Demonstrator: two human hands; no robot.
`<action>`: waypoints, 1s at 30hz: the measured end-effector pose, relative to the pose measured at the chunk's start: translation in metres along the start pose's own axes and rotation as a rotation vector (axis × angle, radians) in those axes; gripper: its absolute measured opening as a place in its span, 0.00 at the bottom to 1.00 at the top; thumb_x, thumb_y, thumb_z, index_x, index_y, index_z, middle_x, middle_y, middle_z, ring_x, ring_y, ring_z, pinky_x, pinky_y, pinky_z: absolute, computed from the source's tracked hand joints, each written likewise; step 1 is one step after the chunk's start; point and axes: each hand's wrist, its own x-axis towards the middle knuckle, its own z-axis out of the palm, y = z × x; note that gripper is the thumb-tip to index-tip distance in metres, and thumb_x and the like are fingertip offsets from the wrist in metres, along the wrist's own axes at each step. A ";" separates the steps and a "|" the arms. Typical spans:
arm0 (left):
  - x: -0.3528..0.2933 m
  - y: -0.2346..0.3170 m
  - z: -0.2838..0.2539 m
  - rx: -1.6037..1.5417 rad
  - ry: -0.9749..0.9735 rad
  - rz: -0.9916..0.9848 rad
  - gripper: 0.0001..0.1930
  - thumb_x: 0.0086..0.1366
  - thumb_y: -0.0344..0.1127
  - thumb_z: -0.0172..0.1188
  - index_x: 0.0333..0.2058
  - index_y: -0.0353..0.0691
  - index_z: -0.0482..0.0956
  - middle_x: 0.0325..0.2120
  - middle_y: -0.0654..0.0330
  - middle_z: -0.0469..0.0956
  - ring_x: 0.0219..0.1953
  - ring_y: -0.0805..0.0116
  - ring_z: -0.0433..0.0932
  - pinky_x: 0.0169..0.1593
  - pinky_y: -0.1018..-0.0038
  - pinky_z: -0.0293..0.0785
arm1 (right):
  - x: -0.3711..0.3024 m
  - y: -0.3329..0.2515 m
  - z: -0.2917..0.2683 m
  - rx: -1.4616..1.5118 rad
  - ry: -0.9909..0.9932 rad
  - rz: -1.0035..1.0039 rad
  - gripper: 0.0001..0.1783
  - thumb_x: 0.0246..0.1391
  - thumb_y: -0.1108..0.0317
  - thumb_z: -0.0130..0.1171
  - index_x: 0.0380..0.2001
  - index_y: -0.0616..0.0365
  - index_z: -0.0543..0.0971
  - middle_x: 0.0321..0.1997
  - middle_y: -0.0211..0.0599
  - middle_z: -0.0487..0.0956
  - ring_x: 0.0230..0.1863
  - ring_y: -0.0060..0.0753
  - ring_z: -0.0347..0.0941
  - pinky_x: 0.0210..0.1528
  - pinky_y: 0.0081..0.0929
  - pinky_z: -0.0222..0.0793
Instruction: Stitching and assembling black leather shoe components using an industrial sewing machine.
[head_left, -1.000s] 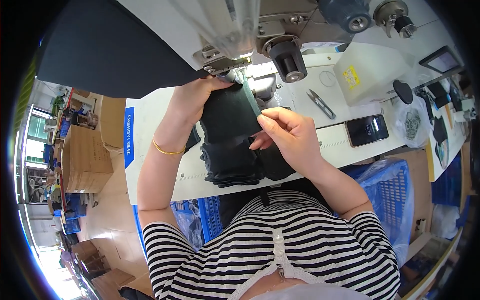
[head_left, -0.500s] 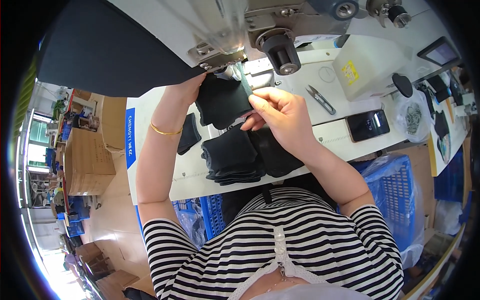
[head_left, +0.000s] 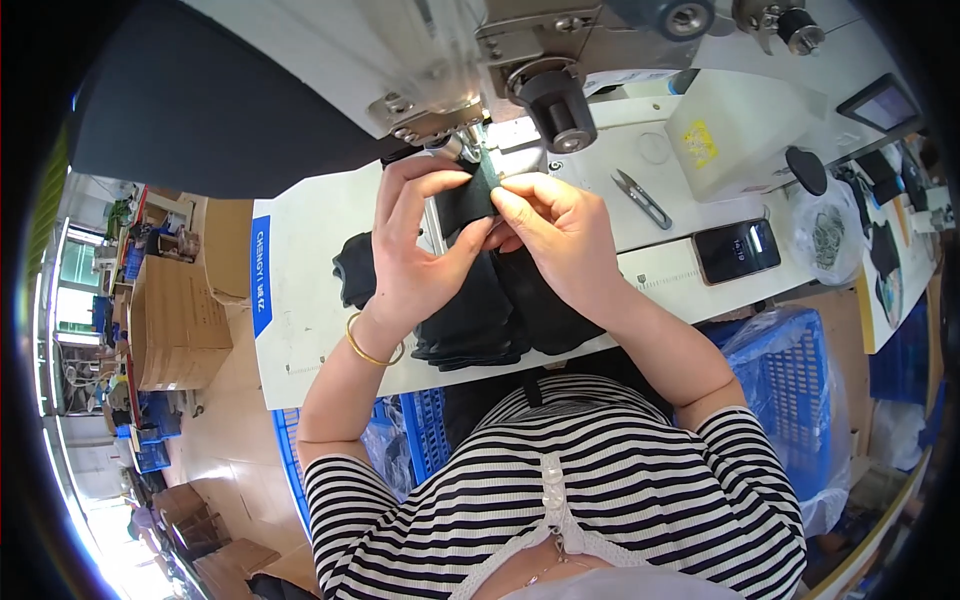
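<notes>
A small black fabric piece (head_left: 464, 206) lies under the presser foot (head_left: 466, 146) of a sewing machine (head_left: 500, 50), its greenish edge in the lamp light. My left hand (head_left: 412, 245) curves round its left side, thumb at the near edge and index finger on top. Thumb and fingers of my right hand (head_left: 556, 232) pinch the right edge, close to the left thumb. Nearer me lies a stack of black fabric pieces (head_left: 465, 320), with more dark fabric (head_left: 548, 305) to its right. Another black piece (head_left: 354, 270) rests left of my left wrist.
Thread snips (head_left: 643, 200) and a phone (head_left: 736, 250) lie on the white table (head_left: 310, 345) at the right. Beyond them are a whitish box (head_left: 740, 130) and a clear bag (head_left: 828, 235). Blue crates (head_left: 785, 375) stand below the table. The machine head overhangs my hands.
My left hand has come back from beside the machine head and moved right, onto the fabric piece. Less of that piece shows. My right hand stays nearly in place.
</notes>
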 end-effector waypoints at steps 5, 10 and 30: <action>-0.002 -0.002 0.000 -0.123 -0.007 -0.127 0.17 0.46 0.21 0.68 0.38 0.35 0.78 0.40 0.54 0.74 0.42 0.60 0.75 0.47 0.70 0.73 | -0.005 -0.004 -0.001 -0.086 -0.015 -0.054 0.12 0.61 0.69 0.55 0.39 0.68 0.79 0.29 0.39 0.82 0.31 0.23 0.81 0.34 0.19 0.75; 0.001 0.010 0.006 -0.098 0.061 -0.148 0.13 0.46 0.20 0.67 0.34 0.36 0.80 0.36 0.56 0.75 0.38 0.62 0.76 0.44 0.71 0.73 | -0.009 0.004 -0.006 -0.148 0.005 -0.154 0.12 0.61 0.68 0.53 0.37 0.67 0.79 0.29 0.38 0.82 0.31 0.24 0.81 0.34 0.21 0.75; -0.005 0.012 0.007 0.461 0.079 0.519 0.14 0.42 0.19 0.64 0.32 0.32 0.83 0.30 0.58 0.77 0.33 0.61 0.77 0.39 0.66 0.73 | -0.003 -0.010 -0.010 -0.178 -0.075 -0.065 0.11 0.58 0.67 0.54 0.29 0.64 0.79 0.22 0.34 0.80 0.25 0.21 0.79 0.28 0.17 0.71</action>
